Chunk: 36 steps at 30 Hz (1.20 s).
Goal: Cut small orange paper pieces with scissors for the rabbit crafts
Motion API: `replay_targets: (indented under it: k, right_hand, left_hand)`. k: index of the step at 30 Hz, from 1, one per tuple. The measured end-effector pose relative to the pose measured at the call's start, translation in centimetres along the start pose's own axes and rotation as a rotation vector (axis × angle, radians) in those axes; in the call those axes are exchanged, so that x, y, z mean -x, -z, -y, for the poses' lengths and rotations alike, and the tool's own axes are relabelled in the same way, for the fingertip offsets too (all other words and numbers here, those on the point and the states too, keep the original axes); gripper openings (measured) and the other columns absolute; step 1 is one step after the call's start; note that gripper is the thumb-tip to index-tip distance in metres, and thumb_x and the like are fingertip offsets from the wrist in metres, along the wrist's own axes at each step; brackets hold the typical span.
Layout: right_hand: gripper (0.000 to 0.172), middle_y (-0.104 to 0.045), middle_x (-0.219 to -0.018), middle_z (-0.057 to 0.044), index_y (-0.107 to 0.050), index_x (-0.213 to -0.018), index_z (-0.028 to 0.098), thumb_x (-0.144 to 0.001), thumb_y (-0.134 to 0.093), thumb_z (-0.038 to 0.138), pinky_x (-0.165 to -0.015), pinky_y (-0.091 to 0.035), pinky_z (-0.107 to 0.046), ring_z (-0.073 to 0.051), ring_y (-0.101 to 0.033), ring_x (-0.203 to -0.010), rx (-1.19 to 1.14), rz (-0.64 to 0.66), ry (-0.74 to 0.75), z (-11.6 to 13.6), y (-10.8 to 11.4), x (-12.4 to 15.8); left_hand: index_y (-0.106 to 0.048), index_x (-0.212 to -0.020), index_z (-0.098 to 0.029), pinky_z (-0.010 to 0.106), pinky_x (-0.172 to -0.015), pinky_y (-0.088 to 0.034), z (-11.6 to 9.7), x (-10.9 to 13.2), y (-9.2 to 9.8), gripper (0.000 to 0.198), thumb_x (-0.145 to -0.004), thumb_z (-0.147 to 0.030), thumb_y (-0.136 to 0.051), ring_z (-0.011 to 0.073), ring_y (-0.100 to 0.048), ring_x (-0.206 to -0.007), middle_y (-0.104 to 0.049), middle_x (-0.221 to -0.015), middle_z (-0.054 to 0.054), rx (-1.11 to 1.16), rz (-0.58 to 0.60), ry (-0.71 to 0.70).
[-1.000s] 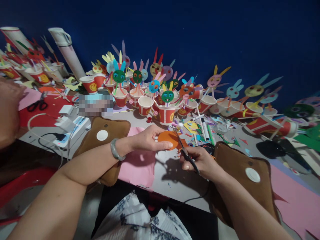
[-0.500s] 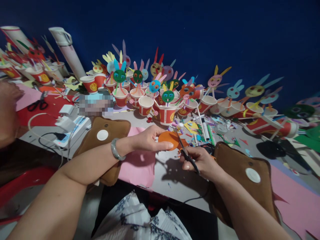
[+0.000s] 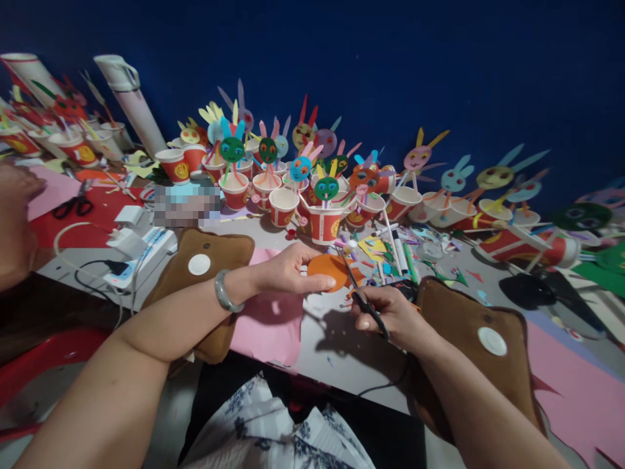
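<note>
Between the thumb and fingers of my left hand [image 3: 297, 272] is a rounded piece of orange paper [image 3: 328, 268], held above the table. My right hand [image 3: 388, 316] is closed around the black handles of a pair of scissors [image 3: 356, 284]. The blades point up and away from me, at the right edge of the orange paper. Whether they are biting into it I cannot tell. Under my left forearm lies a sheet of pink paper [image 3: 273, 329].
Paper cups [image 3: 326, 225] with paper animal faces on sticks line the back. Brown cushioned pads [image 3: 219, 251] lie left and right. Markers [image 3: 400, 253] and scraps litter the middle. A power strip [image 3: 146, 257] sits left, near another person's arm [image 3: 14, 221]. A thermos [image 3: 137, 107] stands behind.
My left hand and the orange paper have shifted very slightly left. The scissors stay at the paper's right edge, and my right hand has barely moved.
</note>
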State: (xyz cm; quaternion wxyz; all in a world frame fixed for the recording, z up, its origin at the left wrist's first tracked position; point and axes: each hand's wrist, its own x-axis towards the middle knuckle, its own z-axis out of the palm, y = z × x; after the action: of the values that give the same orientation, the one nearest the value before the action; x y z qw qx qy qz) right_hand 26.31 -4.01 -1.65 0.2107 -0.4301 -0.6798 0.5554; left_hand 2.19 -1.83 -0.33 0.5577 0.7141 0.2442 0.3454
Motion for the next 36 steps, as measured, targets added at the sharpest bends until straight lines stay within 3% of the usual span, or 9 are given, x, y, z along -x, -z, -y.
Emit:
replay_targets:
  k: [36]
  right_hand:
    - [0.052, -0.050, -0.048, 0.003, -0.055, -0.057, 0.016, -0.059, -0.078, 0.063, -0.045, -0.030, -0.023, -0.009, -0.042, -0.046, -0.010, 0.016, 0.000, -0.08, 0.02, 0.03]
  left_hand:
    - [-0.060, -0.072, -0.010, 0.020, -0.055, -0.040, -0.42, 0.16, 0.55, 0.026, -0.079, -0.035, -0.064, 0.0086, -0.049, -0.059, -0.056, -0.064, 0.002, 0.000, 0.001, 0.005]
